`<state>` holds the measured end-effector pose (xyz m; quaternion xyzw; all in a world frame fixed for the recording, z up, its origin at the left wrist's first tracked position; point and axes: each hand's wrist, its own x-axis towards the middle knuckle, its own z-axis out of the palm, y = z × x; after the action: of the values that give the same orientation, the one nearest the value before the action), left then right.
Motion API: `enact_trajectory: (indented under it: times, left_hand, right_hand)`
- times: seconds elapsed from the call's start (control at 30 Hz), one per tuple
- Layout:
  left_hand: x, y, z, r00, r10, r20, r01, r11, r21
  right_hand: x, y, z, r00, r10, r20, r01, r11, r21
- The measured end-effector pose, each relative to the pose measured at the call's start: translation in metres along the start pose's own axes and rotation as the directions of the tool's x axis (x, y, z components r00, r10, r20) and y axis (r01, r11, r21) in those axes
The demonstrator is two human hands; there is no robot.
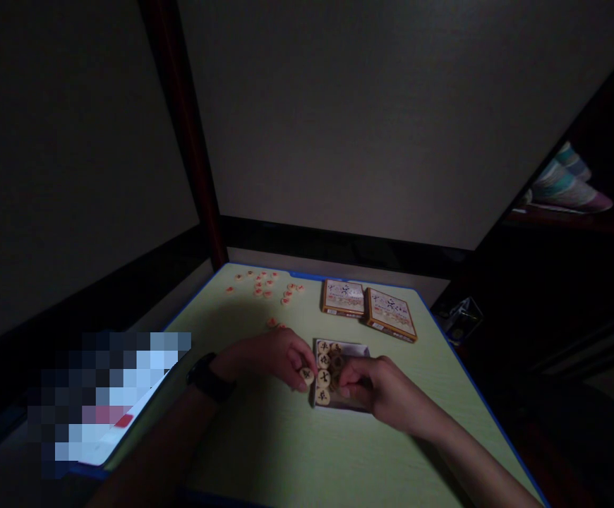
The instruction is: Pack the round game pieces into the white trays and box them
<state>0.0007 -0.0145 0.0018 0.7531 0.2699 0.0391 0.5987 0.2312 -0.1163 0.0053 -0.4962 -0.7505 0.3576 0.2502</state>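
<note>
My left hand (284, 356), with a dark watch (210, 377) on its wrist, pinches a round xiangqi piece (307, 375) with a black character. It is just left of an open white box (364, 348). Inside that box, several black-marked xiangqi pieces (324, 377) lie along the left side. Over the right part of the box is my right hand (368, 379), its thumb and forefinger closed at a piece (334, 381) in the second column. My fingers partly cover that piece. Red-marked pieces (272, 322) lie just beyond my left hand.
Several red-marked pieces (258, 284) are scattered on the far left of the pale green table (265, 451). Two printed boxes (343, 296) stand side by side at the back right. A lit, pixelated screen (121, 416) lies at the left edge. A wall rises behind.
</note>
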Motion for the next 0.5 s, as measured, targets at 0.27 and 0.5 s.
enact_trajectory:
  times: [0.27,0.5]
  left_hand:
    - [0.010,0.010,0.016,0.957,0.177,-0.228,-0.198,0.978,-0.070]
    - [0.020,0.005,0.026,0.945,0.211,-0.249,-0.234,0.970,-0.064]
  right_hand:
    - [0.007,0.000,0.014,0.970,0.133,-0.203,-0.052,0.931,0.362]
    - [0.013,0.004,0.025,0.943,0.270,-0.195,-0.114,0.812,0.572]
